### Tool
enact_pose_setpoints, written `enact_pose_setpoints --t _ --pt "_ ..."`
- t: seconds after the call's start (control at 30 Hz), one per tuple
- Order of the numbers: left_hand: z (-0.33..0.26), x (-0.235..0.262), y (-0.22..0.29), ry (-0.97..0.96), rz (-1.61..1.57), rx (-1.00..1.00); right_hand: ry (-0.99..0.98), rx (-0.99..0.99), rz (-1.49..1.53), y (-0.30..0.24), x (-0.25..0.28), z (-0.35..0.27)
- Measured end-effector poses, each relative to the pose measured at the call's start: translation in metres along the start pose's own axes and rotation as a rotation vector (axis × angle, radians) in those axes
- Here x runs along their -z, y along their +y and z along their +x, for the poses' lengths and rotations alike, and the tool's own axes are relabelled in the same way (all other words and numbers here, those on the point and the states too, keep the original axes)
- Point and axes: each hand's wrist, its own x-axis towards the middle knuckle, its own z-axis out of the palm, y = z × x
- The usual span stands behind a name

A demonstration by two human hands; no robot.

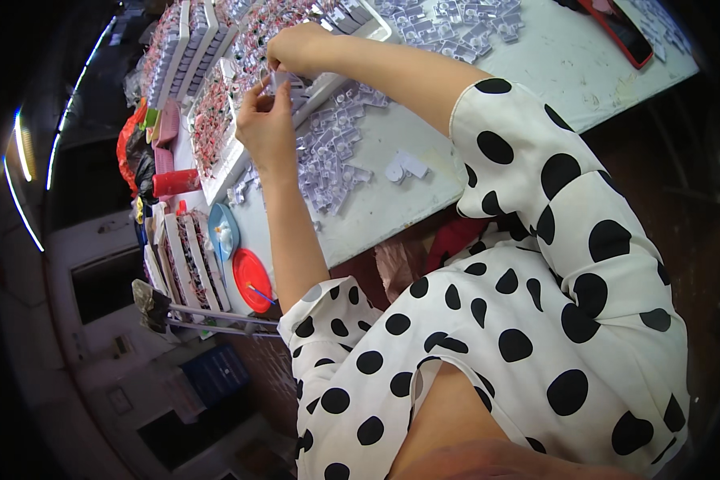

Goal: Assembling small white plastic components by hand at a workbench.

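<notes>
My left hand [266, 120] is closed in a pinch on a small whitish translucent plastic part [279, 82], held up over the table. Just beyond it, my right hand [300, 48] bends down with its fingers curled together at the part; what its fingertips grip is hidden behind the hand. Beneath and beside both hands stand white trays [226, 164] packed with small pieces that have red and white wires. A loose pile of pale plastic housings [328, 152] lies just right of my left forearm.
More plastic housings [456, 28] spread across the far table. Two joined pieces [406, 166] lie near the front edge. A red-cased phone [620, 32] sits far right. At left are a red lid [253, 280], a blue dish [223, 230], a red roll [176, 183] and stacked trays [188, 48].
</notes>
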Motion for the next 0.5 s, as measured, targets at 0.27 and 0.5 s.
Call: enact_pose_setpoints --t 0.27,0.5 --pt "-0.012 -0.019 -0.001 0.051 0.275 -0.105 -0.078 0.155 -0.163 -0.007 0.004 0.016" --pt "-0.011 -0.024 -0.004 0.020 0.427 -0.106 0.131 0.341 -0.267 -0.002 -0.003 0.008"
